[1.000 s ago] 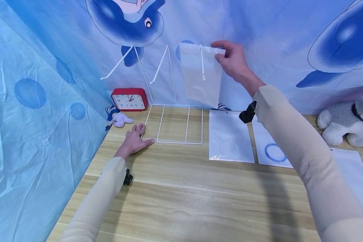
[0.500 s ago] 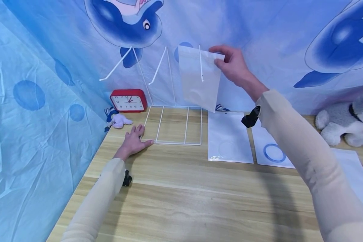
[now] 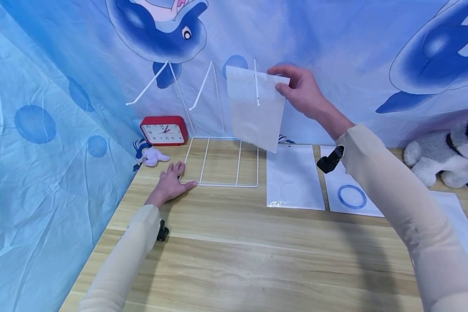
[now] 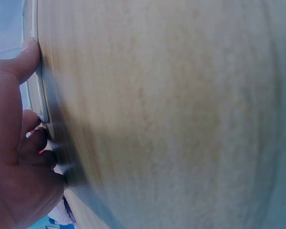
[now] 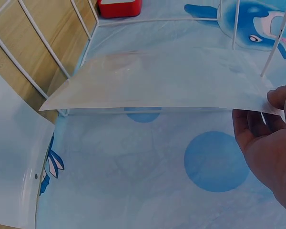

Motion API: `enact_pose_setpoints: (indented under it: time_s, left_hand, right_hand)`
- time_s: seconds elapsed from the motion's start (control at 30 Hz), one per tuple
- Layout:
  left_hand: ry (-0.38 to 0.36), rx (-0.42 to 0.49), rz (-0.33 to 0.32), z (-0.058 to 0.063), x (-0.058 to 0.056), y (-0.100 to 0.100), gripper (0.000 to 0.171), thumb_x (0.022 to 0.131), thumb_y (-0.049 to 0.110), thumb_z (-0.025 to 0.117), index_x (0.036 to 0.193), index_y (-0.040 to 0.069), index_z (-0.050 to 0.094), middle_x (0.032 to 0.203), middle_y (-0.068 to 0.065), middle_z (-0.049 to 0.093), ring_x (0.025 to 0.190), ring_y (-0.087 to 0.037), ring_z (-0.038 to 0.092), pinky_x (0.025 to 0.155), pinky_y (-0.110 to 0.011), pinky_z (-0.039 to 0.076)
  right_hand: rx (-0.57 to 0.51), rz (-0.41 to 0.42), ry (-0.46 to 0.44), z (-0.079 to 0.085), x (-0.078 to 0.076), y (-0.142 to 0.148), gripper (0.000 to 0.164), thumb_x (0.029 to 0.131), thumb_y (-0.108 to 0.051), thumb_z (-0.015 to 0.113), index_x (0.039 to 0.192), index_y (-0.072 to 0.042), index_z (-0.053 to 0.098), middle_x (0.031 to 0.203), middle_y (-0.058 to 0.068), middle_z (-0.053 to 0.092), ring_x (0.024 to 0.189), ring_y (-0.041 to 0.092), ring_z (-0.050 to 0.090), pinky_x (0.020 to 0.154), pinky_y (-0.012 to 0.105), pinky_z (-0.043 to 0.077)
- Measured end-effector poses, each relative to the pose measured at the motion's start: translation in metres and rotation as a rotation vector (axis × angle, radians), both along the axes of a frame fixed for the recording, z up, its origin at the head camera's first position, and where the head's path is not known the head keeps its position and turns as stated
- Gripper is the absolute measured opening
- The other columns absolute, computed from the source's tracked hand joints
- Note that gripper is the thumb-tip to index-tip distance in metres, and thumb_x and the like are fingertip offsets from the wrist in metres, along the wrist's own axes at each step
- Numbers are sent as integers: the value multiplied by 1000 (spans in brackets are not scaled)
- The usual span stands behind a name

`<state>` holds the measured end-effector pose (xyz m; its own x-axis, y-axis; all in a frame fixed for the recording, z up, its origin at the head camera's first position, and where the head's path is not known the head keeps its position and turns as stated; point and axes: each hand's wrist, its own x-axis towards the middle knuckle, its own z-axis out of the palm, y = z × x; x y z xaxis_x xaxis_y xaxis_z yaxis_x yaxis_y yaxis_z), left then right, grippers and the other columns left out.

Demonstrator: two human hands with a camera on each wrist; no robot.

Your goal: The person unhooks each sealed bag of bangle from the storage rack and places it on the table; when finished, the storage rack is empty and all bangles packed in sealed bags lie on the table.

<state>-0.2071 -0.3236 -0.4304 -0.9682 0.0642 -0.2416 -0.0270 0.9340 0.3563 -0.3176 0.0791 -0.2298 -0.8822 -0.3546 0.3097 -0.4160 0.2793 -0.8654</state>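
A white wire rack (image 3: 229,186) stands on the wooden table, with slanting prongs rising at its back. Near the rack's front left corner, my left hand (image 3: 170,182) rests with fingers spread, the thumb on the front bar. In the left wrist view that thumb (image 4: 28,59) touches the white bar. My right hand (image 3: 302,91) pinches the top right corner of a flat white pouch (image 3: 253,117) at the right prong (image 3: 256,84). The prong shows in front of the pouch; whether it passes through it, I cannot tell. In the right wrist view the pouch (image 5: 162,81) spans between thumb and fingers and the rack.
Right of the rack lie white pouches, one with a clear ring (image 3: 291,192) and another with a blue ring (image 3: 352,196). A red clock (image 3: 164,131) and a small lilac toy (image 3: 154,157) stand at left, a grey plush dog (image 3: 448,151) at far right. Blue printed fabric (image 3: 335,43) hangs behind.
My right hand and the pouch have come down a little, with the pouch's top edge tilting lower on the right. My left hand stays on the rack.
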Motion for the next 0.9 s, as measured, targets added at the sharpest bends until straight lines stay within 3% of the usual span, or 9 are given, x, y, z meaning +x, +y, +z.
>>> enact_pose_setpoints:
  time_s: [0.37,0.6,0.9]
  left_hand:
    - [-1,-6,1,0,0,0,99,93,55,61,157,-3,13,163,-26,8,148,-48,-3,114,-66,-2]
    - [4,-14,0,0,-1,0,98,93,55,60,157,-3,13,163,-25,7,148,-47,-3,114,-66,-2]
    - [8,-18,-11,-1,-1,0,98,93,55,60,157,-4,14,163,-26,8,148,-49,-2,113,-67,-2]
  right_hand:
    - [-90,89,30,-4,14,7,35,100,-1,55,135,-3,61,130,8,57,99,25,60,83,26,52]
    - [-72,91,32,-6,21,10,35,101,-3,57,136,-7,62,129,9,60,101,25,63,88,28,54]
    - [-54,83,27,-9,31,15,35,101,-4,57,136,-3,61,128,10,62,103,22,65,90,28,54]
